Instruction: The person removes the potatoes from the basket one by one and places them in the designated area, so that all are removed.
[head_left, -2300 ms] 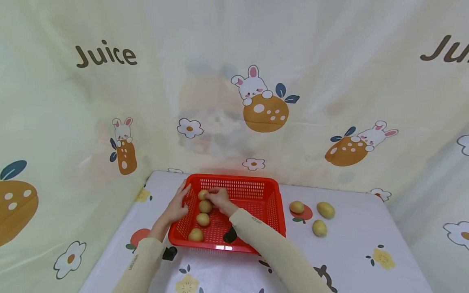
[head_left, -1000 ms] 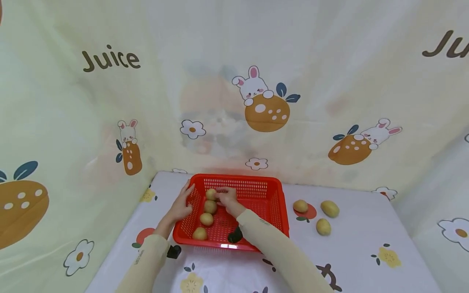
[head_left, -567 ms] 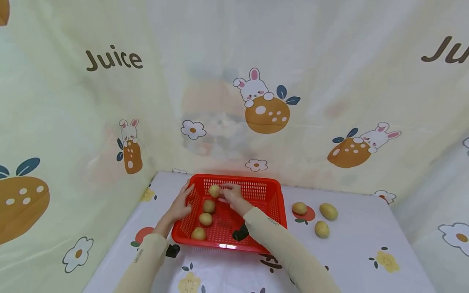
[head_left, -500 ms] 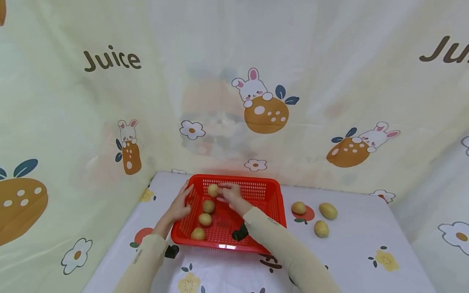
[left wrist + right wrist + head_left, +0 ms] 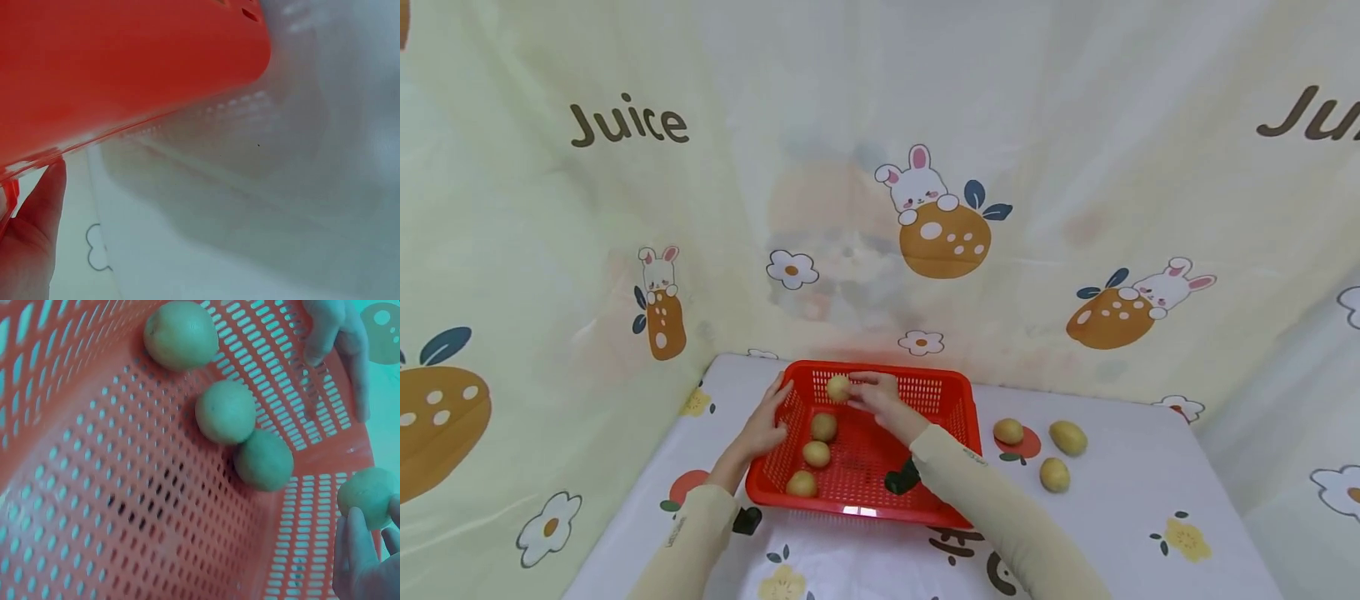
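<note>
A red plastic basket (image 5: 917,515) with slotted walls stands on the table. My left hand (image 5: 762,429) holds its left rim; the left wrist view shows part of that hand (image 5: 31,244) against the red edge. Near the basket's back wall, my right hand (image 5: 880,396) pinches a round yellowish potato (image 5: 838,388) between thumb and fingers, raised off the basket floor. The right wrist view shows this potato (image 5: 369,497) in the fingertips. Below it, three potatoes lie in a line along the left side: a back one (image 5: 823,427), a middle one (image 5: 816,454) and a front one (image 5: 802,484).
Right of the basket, three more potatoes lie on the printed white tablecloth (image 5: 1120,500): one nearest the basket (image 5: 1008,431), a longer one (image 5: 1068,437) and one in front (image 5: 1055,474). A patterned curtain (image 5: 850,167) hangs behind the table.
My right hand has lifted the back potato away from the one it lay beside, moving it slightly up and to the right. My left hand stays on the rim.
</note>
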Demonstrator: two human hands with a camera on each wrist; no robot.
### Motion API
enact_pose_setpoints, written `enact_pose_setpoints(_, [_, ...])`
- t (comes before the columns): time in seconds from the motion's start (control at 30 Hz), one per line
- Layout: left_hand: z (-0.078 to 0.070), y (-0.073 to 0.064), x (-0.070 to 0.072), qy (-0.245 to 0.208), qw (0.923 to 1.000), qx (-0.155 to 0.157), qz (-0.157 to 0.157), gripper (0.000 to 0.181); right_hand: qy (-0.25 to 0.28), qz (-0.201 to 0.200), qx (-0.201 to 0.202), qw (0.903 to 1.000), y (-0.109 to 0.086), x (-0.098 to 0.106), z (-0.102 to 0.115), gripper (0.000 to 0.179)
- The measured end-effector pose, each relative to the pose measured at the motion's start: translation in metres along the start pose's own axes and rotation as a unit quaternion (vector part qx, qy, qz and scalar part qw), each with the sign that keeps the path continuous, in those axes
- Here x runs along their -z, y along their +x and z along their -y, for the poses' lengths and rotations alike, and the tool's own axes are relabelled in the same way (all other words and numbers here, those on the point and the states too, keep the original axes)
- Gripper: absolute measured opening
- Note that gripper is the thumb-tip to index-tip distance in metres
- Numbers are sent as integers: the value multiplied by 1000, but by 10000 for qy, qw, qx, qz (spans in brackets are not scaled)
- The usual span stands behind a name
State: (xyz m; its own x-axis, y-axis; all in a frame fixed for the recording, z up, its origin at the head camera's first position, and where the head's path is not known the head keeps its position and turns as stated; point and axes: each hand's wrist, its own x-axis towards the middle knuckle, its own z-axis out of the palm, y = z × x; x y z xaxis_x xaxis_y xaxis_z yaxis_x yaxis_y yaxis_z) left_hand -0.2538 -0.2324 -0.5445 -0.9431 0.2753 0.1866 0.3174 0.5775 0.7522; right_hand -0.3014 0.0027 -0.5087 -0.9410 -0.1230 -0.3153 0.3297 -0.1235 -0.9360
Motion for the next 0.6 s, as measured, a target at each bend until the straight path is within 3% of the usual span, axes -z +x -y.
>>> enact_pose_setpoints(0.27, [-2, -3, -1, -59, 10000, 32, -40, 81, -125, 156, 147, 9997, -8, 20, 14, 35])
enact_pose_setpoints(0.6, [-3, -3, -1, 41, 9998, -127, -119, 80, -106, 430, -41, 9990, -24, 43, 27, 35])
